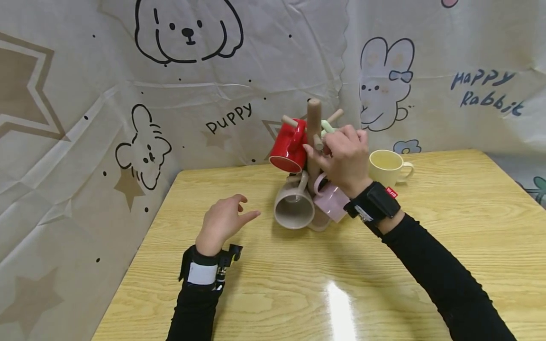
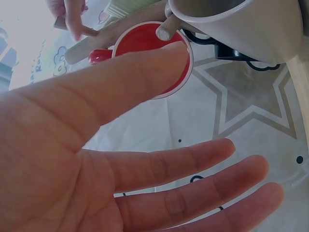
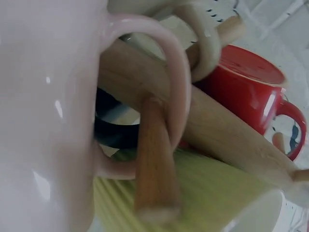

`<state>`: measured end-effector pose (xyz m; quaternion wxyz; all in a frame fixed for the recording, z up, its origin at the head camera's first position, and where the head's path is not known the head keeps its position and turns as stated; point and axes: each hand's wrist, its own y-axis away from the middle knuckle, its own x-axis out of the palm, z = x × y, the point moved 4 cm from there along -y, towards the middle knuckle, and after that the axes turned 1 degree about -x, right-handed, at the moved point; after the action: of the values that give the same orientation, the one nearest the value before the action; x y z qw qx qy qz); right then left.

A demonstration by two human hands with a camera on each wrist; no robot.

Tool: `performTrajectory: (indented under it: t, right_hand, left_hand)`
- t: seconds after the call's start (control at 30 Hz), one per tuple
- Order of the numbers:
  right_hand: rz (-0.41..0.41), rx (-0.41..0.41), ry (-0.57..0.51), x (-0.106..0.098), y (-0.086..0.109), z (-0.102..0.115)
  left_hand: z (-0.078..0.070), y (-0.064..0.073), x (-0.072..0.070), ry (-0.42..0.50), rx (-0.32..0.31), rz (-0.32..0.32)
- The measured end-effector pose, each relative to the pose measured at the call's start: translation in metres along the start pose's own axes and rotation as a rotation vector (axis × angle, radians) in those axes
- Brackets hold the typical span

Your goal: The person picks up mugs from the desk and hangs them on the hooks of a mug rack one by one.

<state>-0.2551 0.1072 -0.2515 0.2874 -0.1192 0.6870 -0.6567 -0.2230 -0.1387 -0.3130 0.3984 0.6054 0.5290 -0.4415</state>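
A wooden mug tree stands with several mugs on its pegs. High on its right side, my right hand has curled fingers at a light green ribbed mug, whose handle shows just past the fingers; the hand covers most of this mug in the head view. A red mug hangs at the upper left, tilted mouth down. Lower down are a beige mug and a pink mug, its handle looped over a peg. My left hand hovers left of the beige mug, fingers apart, holding nothing.
A yellow mug stands upright on the wooden table, to the right behind my right hand. A dark handle shows behind the pink mug. A printed cloth hangs behind and to the left of the table.
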Motion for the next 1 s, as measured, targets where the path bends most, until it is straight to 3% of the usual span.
performTrajectory:
  t: [0.2,0.37,0.47,0.63,0.7,0.77,0.87,1.0]
  right_hand:
    - [0.013,0.099,-0.118,-0.021,0.016,-0.021]
    - [0.038,0.251,-0.182,-0.032,0.053,-0.072]
    - [0.096,0.416,-0.201,-0.038,0.079,-0.114]
    - [0.197,0.843,-0.229,-0.056,0.118,-0.183]
    - [0.259,0.939,-0.286,-0.064,0.132,-0.205]
    - [0.358,0.977,-0.367,-0.069,0.143,-0.222]
    - [0.586,0.975,-0.427,-0.07,0.159,-0.239]
    - [0.852,0.933,-0.427,-0.064,0.17,-0.247]
  left_hand:
    - [0.0,-0.001,-0.002,0.007,0.002,-0.002]
    - [0.0,-0.001,-0.002,0.012,0.008,-0.004]
    - [0.001,0.001,-0.002,0.018,0.006,-0.002]
    - [0.002,0.001,-0.001,0.025,0.002,0.004]
    - [0.002,0.001,-0.001,0.023,0.004,0.006]
    - [0.002,0.0,0.0,0.019,0.004,0.007]
    - [0.002,-0.001,0.001,0.011,-0.002,0.016]
    - [0.001,-0.002,0.002,0.002,-0.012,0.026]
